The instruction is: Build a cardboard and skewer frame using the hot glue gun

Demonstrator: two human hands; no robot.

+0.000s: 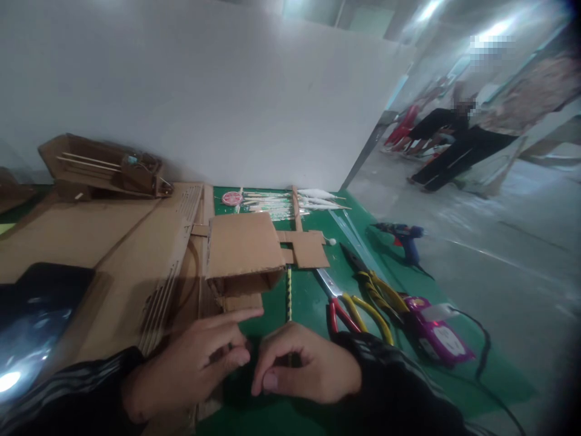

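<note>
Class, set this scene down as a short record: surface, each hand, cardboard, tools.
Surface: green tabletop
Left hand: index finger extended, nothing visibly held
Right hand: fingers curled over a striped strip; contact unclear
Cardboard: box, open side facing the person
Tools: scissors; pliers right of them; blue pistol-shaped tool farther off

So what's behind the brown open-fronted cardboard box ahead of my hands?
Beyond the box lie a round pink disc, thin pale sticks and, farther back, an upright pale grey panel. The box covers some green tabletop right behind it; anything low there is hidden.
</note>
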